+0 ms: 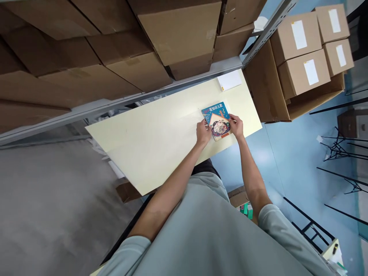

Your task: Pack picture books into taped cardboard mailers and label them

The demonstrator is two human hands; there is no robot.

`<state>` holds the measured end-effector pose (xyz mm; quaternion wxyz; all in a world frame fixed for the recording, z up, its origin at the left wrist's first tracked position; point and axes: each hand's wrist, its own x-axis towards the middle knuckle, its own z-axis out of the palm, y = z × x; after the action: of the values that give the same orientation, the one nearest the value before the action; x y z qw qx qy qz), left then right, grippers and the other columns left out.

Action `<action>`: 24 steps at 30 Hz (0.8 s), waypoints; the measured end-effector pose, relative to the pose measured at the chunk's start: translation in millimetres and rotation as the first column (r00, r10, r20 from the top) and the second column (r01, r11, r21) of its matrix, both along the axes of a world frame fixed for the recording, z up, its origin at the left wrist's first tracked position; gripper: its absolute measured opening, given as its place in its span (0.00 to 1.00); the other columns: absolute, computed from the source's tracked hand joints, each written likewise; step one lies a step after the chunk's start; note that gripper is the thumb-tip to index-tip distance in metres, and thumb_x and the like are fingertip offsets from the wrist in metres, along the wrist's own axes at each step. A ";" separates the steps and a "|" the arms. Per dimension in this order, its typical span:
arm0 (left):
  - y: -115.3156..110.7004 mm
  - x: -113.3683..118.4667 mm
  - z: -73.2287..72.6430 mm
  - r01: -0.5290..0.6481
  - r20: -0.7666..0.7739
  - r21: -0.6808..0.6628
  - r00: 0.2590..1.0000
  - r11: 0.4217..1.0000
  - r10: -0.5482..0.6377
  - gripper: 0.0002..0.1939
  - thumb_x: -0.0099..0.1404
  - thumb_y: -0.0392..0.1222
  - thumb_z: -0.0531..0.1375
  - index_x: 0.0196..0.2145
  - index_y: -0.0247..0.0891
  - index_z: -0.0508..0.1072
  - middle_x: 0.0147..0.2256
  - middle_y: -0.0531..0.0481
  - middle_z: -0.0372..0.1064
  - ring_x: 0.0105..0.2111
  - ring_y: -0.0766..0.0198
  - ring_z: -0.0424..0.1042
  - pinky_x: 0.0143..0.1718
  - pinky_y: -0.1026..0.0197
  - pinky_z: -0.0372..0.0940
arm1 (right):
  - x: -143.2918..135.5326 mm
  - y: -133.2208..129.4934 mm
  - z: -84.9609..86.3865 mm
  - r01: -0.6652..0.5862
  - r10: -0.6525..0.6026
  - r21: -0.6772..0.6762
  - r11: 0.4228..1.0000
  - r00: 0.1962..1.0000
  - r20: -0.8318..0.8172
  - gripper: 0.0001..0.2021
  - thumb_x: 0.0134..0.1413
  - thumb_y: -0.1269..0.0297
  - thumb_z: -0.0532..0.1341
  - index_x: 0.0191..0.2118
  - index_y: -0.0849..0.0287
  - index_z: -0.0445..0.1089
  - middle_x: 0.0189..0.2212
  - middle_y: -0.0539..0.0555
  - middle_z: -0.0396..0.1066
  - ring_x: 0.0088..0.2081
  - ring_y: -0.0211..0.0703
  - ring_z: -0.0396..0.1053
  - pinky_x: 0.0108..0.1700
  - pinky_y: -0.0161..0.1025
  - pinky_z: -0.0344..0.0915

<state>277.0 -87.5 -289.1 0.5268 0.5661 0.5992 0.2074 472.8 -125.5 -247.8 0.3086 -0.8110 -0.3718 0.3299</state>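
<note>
Pinching a book (219, 124) by its side edges, in the narrow grip of left hand (203, 132) and right hand (236, 126) — probably adjusting it, calling next for even finger pressure. Can read 夜知识儿歌 across its top. Held over the surface (155, 138) (lifted or resting, cannot tell). Beyond, can see white labels (311, 72) on cartons (296, 82), too small to read.

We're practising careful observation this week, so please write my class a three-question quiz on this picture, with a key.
1. Where do the left hand and right hand hold the book? A) both on its left edge B) one at each side C) both on its right edge
2. True or false: several labelled boxes sit in the open carton.
3. Fill in: the floor to the right of the table is ____.

Key: 1 B; 2 true; 3 blue.
</note>
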 end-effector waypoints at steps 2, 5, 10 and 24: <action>-2.4 -1.6 0.4 0.007 -0.049 -0.002 0.999 1.000 -0.007 0.26 0.66 0.31 0.65 0.61 0.39 0.75 0.49 0.40 0.74 0.42 0.54 0.79 0.50 0.52 0.74 | 5.4 -0.2 3.1 -0.018 0.018 0.006 1.000 1.000 0.010 0.23 0.68 0.53 0.57 0.58 0.61 0.77 0.60 0.65 0.78 0.57 0.48 0.77 0.62 0.46 0.73; -9.3 -2.5 3.3 0.037 -0.088 -0.009 0.995 0.999 -0.038 0.30 0.64 0.32 0.68 0.63 0.41 0.72 0.45 0.41 0.75 0.43 0.51 0.78 0.50 0.51 0.74 | 16.2 3.9 9.5 0.031 -0.021 -0.077 0.997 0.992 0.127 0.21 0.68 0.56 0.58 0.56 0.63 0.77 0.56 0.66 0.80 0.55 0.49 0.78 0.62 0.46 0.72; -26.2 2.7 12.8 0.107 -0.169 -0.113 0.978 0.988 -0.125 0.23 0.67 0.37 0.68 0.58 0.41 0.72 0.48 0.37 0.77 0.50 0.43 0.78 0.54 0.45 0.72 | 21.4 18.4 11.7 0.016 0.078 -0.323 0.946 0.957 0.278 0.12 0.64 0.62 0.61 0.45 0.62 0.80 0.43 0.63 0.83 0.47 0.53 0.78 0.57 0.47 0.72; -29.4 -10.5 21.3 0.181 -0.054 -0.073 0.981 0.981 -0.185 0.24 0.66 0.38 0.69 0.59 0.40 0.75 0.46 0.39 0.75 0.50 0.44 0.77 0.56 0.46 0.73 | 13.3 12.5 59.3 -0.200 0.234 -0.185 0.962 0.955 0.183 0.07 0.66 0.64 0.56 0.42 0.57 0.71 0.42 0.60 0.79 0.43 0.50 0.76 0.50 0.47 0.73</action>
<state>266.6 -116.9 -267.8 0.5441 0.6066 0.5670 0.1202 486.2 -113.0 -188.5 0.1629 -0.8172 -0.4598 0.3069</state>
